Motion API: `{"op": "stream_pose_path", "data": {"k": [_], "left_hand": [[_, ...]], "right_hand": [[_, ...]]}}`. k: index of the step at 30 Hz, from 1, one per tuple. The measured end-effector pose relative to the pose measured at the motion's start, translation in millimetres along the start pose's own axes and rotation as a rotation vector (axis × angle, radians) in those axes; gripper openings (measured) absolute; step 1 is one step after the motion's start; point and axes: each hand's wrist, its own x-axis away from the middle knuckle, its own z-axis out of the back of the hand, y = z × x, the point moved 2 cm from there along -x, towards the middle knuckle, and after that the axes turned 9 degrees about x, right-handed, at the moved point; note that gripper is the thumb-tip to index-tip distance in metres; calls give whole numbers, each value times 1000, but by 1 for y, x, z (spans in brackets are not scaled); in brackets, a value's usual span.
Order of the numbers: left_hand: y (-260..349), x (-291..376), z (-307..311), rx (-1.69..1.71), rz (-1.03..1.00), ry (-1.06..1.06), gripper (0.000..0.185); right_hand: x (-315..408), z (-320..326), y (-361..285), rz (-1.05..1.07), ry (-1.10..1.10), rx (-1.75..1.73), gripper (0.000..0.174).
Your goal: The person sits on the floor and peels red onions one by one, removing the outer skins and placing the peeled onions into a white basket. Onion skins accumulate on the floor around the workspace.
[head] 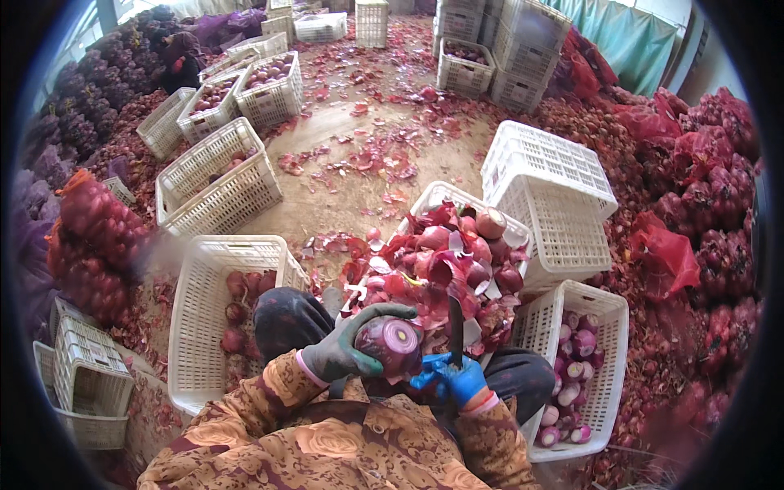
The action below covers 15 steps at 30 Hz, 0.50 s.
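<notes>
My left hand (334, 355), in a grey-green glove, is wrapped around a red onion (384, 346) whose cut end faces up and right, showing pale rings. In a blue glove, my right hand (456, 378) grips a dark-bladed knife (456, 324) with the blade pointing away from me. The knife's handle is mostly hidden by my fingers. Just beyond both hands, a white plastic crate (520, 228) is heaped with red onions (433, 237) and loose skins. By my right knee stands another crate (615, 367) holding peeled purple onions (569, 392) with trimmed white ends.
At my left, a white crate (184, 343) holds unpeeled onions (234, 338). A red mesh sack (98, 239) stands farther left. Stacked crates (542, 171) rise at right beside onion heaps (649, 349). Skins litter the floor (306, 214). Another person (182, 58) is at the far left.
</notes>
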Motion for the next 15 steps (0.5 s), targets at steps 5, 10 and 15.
{"op": "stream_pose_path", "data": {"k": [5, 10, 15], "left_hand": [[41, -21, 9, -104, -66, 11, 93], [81, -51, 14, -367, -148, -65, 94], [94, -73, 16, -380, -185, -12, 88]], "right_hand": [[15, -52, -55, -130, -280, 237, 35], [-3, -53, -65, -147, -238, 284, 33], [-24, -49, -65, -118, -234, 187, 31]]}}
